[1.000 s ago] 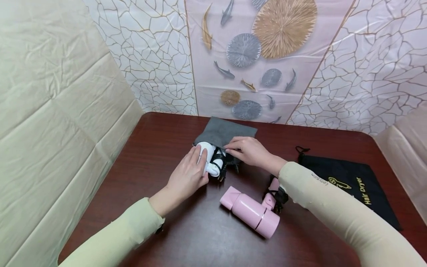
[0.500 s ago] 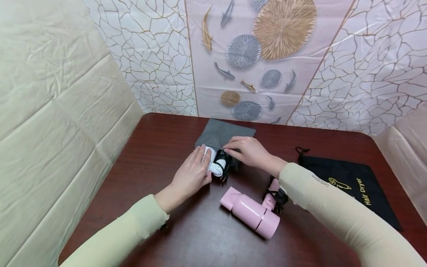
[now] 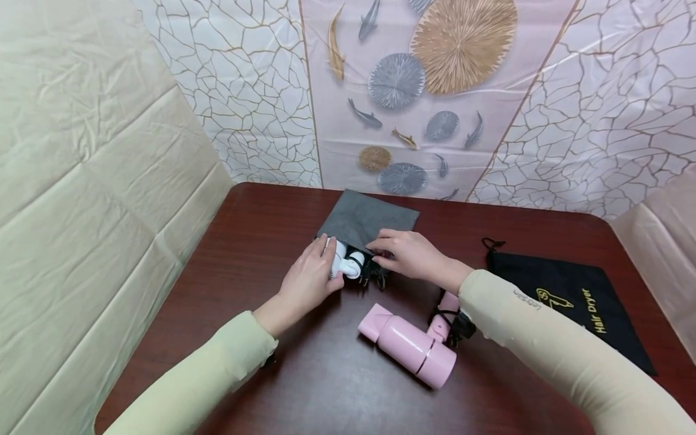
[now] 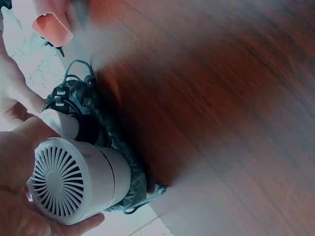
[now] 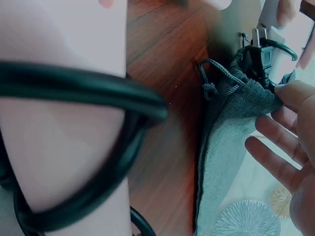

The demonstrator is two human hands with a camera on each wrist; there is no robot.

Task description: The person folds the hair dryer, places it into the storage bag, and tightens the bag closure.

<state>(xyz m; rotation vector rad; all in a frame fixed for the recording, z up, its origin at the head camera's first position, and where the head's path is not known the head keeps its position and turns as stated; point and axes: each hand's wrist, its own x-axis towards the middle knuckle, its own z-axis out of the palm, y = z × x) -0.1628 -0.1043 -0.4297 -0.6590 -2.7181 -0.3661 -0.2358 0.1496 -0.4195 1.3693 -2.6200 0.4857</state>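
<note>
Left arm point(image 3: 190, 374): sleeved, slanting up and inward from lower left.
Left wrist point(image 3: 270, 315): bare, near straight.
Left grip point(image 3: 307, 269): back upward, fingers point(image 3: 318, 249) forward, thumb point(image 3: 336, 283) apart, curved in a hold.
Right arm point(image 3: 549, 341): sleeved, angling inward from lower right.
Right wrist point(image 3: 455, 275): bare, near straight.
Right grip point(image 3: 410, 252): thumb point(image 5: 296, 93) and 1 finger point(image 5: 286, 119) pinching, 2 more fingers point(image 5: 271, 156) extended.

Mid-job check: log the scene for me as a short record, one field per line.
left grip: holds the white hair dryer at its grilled end
right grip: pinches the gray bag at its mouth
white hair dryer: partly inside the gray bag, plug showing at the mouth
pink hair dryer: on the table, black cord round its handle
black bag: flat, lettered "Hair Dryer"
</note>
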